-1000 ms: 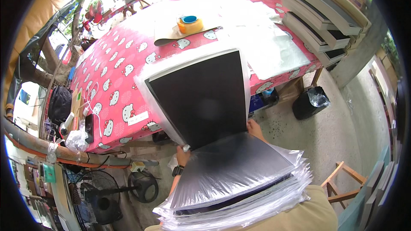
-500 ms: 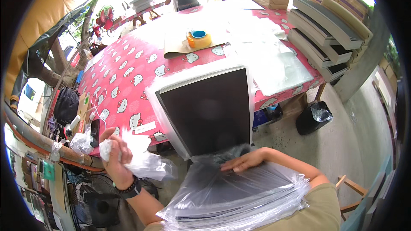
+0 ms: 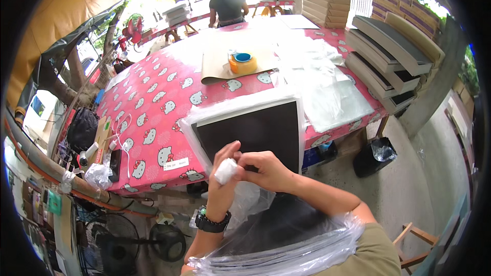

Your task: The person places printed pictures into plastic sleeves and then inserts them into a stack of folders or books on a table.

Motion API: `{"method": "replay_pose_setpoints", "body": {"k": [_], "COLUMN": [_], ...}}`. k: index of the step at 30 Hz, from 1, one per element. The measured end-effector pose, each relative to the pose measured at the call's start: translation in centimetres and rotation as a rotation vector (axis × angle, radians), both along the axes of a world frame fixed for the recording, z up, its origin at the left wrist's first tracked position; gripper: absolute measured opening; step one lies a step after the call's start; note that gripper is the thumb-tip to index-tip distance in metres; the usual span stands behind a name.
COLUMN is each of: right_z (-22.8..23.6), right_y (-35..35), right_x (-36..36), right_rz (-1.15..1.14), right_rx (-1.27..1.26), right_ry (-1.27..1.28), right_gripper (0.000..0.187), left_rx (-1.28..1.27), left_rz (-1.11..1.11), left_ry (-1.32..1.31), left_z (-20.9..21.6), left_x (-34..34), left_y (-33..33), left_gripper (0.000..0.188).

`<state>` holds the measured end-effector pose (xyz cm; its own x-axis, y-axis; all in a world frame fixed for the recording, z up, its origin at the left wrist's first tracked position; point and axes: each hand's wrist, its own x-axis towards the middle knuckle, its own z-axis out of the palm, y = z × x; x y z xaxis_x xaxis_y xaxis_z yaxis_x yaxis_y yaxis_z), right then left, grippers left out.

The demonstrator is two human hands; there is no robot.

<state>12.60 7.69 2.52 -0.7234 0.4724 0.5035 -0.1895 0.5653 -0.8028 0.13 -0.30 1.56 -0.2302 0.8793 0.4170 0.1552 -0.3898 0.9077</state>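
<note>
My left hand (image 3: 221, 194), with dark beads round its wrist, grips a crumpled wad of clear plastic film (image 3: 225, 171). My right hand (image 3: 271, 171) meets it there, thumb and fingers pinched on the wad's right side. Loose film (image 3: 250, 202) trails below both hands. Behind them a flat black rectangular panel (image 3: 261, 128) with a whitish wrapped border leans over the table's front edge; my hands cover its lower left part. Against my body lies a gathered bundle of clear plastic film (image 3: 286, 250), with something dark showing through it.
The pink patterned table (image 3: 148, 138) carries a tape roll (image 3: 242, 63) on brown card and clear plastic sheets (image 3: 340, 102). Thick dark-topped slabs (image 3: 394, 46) are stacked at right. A black bin (image 3: 376, 148) and fan (image 3: 110, 240) stand on the floor. Another person (image 3: 227, 7) is far off.
My left hand has swung right and up with the plastic wad. My right hand has left the bundle at my body and come to the wad. The view has shifted slightly.
</note>
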Motion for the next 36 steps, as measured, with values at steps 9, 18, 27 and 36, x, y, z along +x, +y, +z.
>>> {"method": "replay_pose_setpoints", "body": {"k": [9,18,27,36], "right_z": [-1.9,-2.1,-1.9,-1.7], "right_y": [0.3,0.2,0.0,1.0], "right_x": [1.1,1.2,1.0,1.7], "right_rz": [-0.152,-0.189,-0.283,0.312], "right_rx": [-0.293,-0.256,-0.048,-0.136], "right_ry": [-0.011,0.058,-0.004,0.202], "right_gripper": [0.008,0.012,0.014,0.022], "left_rx": [-0.200,-0.239,-0.184,-0.065], "left_rz": [0.135,0.125,-0.011,-0.421], "left_ry": [-0.317,-0.477,-0.748,-0.944], "left_z": [-1.6,-1.6,-2.0,-3.4], "left_x": [0.0,0.2,0.2,-2.0], "left_y": [-0.5,-1.1,-1.8,-2.2], "left_gripper": [0.021,0.020,0.020,0.033]}}
